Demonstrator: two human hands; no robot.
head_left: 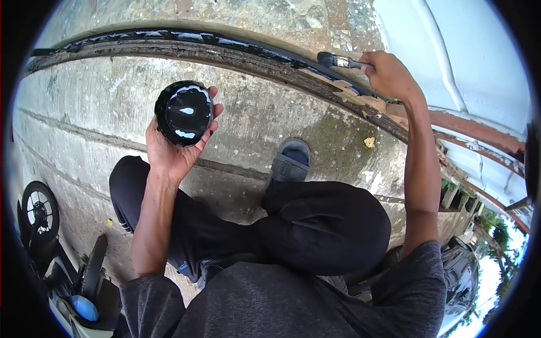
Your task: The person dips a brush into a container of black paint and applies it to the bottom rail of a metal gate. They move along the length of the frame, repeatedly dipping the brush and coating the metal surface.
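Observation:
My left hand (170, 147) holds up a round can of glossy black paint (183, 114), fingers wrapped around its side and underside. My right hand (389, 74) grips the handle of a paintbrush (338, 60), whose dark bristles point left. The bristles overlap the edge of a long bar (225, 40) that curves across the upper part of the view. Wet-looking black paint with pale reflections covers much of the bar's length. Toward its right end, beside my right hand, lies torn brown material (352, 93) along the bar.
Stained concrete floor (242, 90) lies under the bar. My sandalled foot (291, 160) rests on it below the brush. At the lower left stands a motorbike with a black wheel (39, 208); a white wall (451, 45) rises at the upper right.

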